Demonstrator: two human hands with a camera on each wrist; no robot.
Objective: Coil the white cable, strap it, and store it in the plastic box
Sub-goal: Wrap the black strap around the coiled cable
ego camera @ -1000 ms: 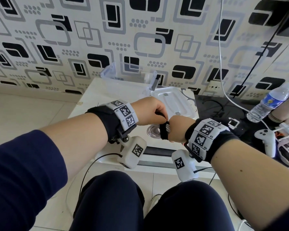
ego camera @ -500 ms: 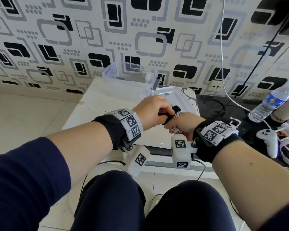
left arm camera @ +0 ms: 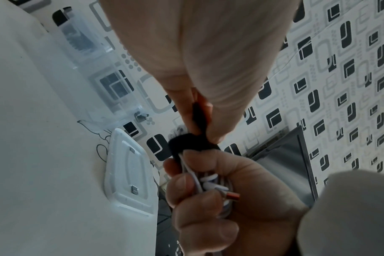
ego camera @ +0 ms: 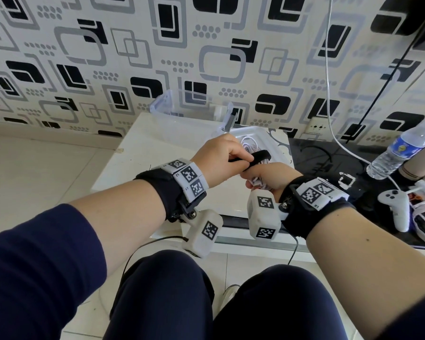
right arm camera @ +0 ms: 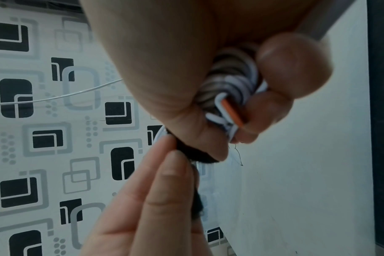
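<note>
My right hand (ego camera: 265, 176) grips the coiled white cable (ego camera: 249, 144) in its fist above the white table; the loops and an orange-tipped plug (right arm camera: 232, 113) show between its fingers (left arm camera: 193, 188). A black strap (ego camera: 258, 157) wraps round the coil just above that fist. My left hand (ego camera: 225, 157) pinches the free end of the black strap (left arm camera: 197, 119) between thumb and fingers, held taut to the left. The clear plastic box (ego camera: 182, 109) stands open at the table's far edge by the wall, with its white lid (ego camera: 277, 148) lying flat to the right.
A black glass surface (ego camera: 329, 165) adjoins the table on the right, with a water bottle (ego camera: 400, 150), a white controller (ego camera: 395, 207) and loose cables. A white wire (ego camera: 329, 69) hangs down the patterned wall. My knees sit below the table's front edge.
Both hands have risen and moved away from me toward the lid. The right hand turned so the coil stands upright, and the left hand now pulls the strap's end out sideways.
</note>
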